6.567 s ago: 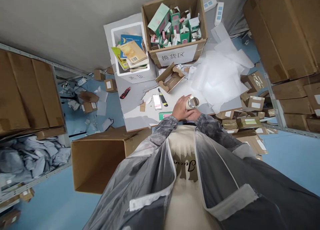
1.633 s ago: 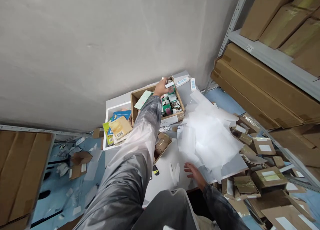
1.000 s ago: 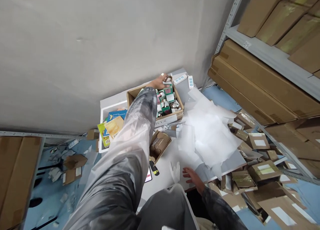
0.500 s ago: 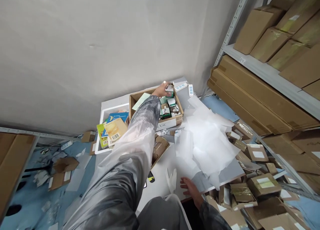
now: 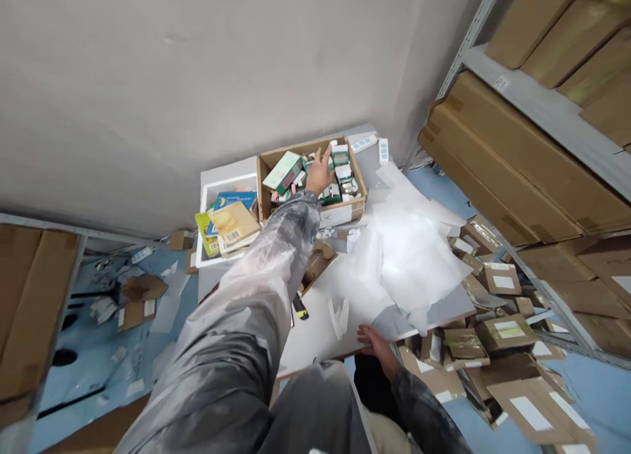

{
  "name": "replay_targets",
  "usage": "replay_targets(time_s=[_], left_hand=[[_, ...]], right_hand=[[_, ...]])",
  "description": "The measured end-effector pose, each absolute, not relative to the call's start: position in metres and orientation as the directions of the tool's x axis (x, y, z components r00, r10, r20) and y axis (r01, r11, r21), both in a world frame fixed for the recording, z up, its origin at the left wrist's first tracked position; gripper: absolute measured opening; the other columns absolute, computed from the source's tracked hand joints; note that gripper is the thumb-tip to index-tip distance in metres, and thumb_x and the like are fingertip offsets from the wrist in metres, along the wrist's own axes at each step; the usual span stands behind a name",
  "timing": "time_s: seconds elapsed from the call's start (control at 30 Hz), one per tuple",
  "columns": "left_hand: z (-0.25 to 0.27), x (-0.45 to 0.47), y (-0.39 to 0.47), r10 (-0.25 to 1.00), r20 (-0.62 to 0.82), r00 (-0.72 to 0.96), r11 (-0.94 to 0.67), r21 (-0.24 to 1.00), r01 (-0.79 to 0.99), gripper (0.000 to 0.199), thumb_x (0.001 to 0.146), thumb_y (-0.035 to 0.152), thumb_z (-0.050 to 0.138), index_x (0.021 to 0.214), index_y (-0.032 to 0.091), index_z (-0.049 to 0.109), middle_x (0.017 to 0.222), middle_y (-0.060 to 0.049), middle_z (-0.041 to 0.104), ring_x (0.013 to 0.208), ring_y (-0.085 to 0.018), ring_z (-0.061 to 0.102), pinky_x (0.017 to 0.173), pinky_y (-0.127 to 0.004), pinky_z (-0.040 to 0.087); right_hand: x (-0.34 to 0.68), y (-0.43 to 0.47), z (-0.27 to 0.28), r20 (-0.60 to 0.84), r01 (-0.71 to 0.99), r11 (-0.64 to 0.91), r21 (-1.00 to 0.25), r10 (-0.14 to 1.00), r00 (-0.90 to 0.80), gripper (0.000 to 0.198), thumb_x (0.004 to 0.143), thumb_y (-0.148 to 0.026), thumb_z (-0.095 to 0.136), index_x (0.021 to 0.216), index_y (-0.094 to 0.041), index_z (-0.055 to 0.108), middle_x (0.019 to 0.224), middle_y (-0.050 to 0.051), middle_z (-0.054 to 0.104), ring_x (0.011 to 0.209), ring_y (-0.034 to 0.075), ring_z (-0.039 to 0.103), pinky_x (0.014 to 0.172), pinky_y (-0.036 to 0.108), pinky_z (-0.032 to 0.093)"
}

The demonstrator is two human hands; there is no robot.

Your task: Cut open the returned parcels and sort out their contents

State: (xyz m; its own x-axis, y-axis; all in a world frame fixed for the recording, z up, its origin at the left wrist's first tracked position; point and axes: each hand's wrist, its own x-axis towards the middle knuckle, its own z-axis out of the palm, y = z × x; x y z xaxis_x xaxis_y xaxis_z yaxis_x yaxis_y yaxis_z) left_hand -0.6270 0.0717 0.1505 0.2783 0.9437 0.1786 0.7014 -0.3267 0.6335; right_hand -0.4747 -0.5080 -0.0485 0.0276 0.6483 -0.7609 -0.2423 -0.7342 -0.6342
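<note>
My left hand [image 5: 320,173] reaches into an open cardboard box [image 5: 358,207], its fingers spread over the small cartons and grasping none. Several small green-and-white cartons [image 5: 340,154] fill the box's right half. A larger pale green carton [image 5: 283,171] lies tilted at its left side. Part of the contents is hidden beneath my left hand and sleeve. My right hand [image 5: 377,347] rests at the table's [image 5: 308,345] front edge with fingers extended, holding nothing. Near it lie a white folded piece [image 5: 338,318] and a black-and-yellow cutter [image 5: 300,307].
White foam sheets [image 5: 414,257] cover the table's right side. A white foam tray [image 5: 203,253] with books [image 5: 234,224] stands at left. Two white power strips [image 5: 383,151] lie behind. Cartons [image 5: 505,332] litter the floor at right, beside a loaded shelf [image 5: 525,99].
My left hand has let go of a small carton at the box's back right and drawn slightly left, fingers spread. My right hand has come to the table edge. The camera view has shifted.
</note>
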Motion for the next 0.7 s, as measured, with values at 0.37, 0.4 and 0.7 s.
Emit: replay_targets(time_s=[0.37, 0.4, 0.7], left_hand=[[0.055, -0.755, -0.283, 0.733, -0.195, -0.652, 0.581, 0.679, 0.450, 0.076, 0.108, 0.034, 0.084, 0.174, 0.008, 0.057, 0.177, -0.035, 0.062, 0.180, -0.046, 0.050, 0.155, -0.060, 0.035], [0.042, -0.750, -0.302, 0.677, -0.343, -0.651, 0.661, 0.672, 0.334, 0.085, 0.106, 0.036, 0.088, 0.178, 0.007, 0.053, 0.180, -0.035, 0.060, 0.183, -0.046, 0.047, 0.155, -0.059, 0.034], [0.006, -0.712, -0.328, 0.781, -0.506, -0.366, 0.589, 0.791, 0.165, 0.070, 0.112, 0.025, 0.085, 0.176, 0.015, 0.060, 0.171, -0.026, 0.077, 0.152, -0.030, 0.079, 0.137, -0.048, 0.058]], right_hand=[[-0.474, -0.362, 0.017, -0.323, 0.224, -0.366, -0.903, 0.923, 0.207, 0.067, 0.105, -0.071, 0.058, 0.148, -0.025, 0.083, 0.166, 0.019, 0.079, 0.163, 0.039, 0.068, 0.143, 0.057, 0.053], [-0.481, -0.334, 0.022, -0.242, 0.312, -0.287, -0.905, 0.954, 0.176, 0.067, 0.110, -0.062, 0.055, 0.157, -0.022, 0.079, 0.173, 0.020, 0.075, 0.168, 0.037, 0.064, 0.147, 0.055, 0.049], [-0.536, -0.219, 0.040, -0.399, 0.799, -0.224, -0.557, 0.917, -0.021, 0.090, 0.110, -0.034, 0.069, 0.189, 0.001, 0.047, 0.178, 0.034, 0.069, 0.164, 0.044, 0.066, 0.139, 0.049, 0.052]])
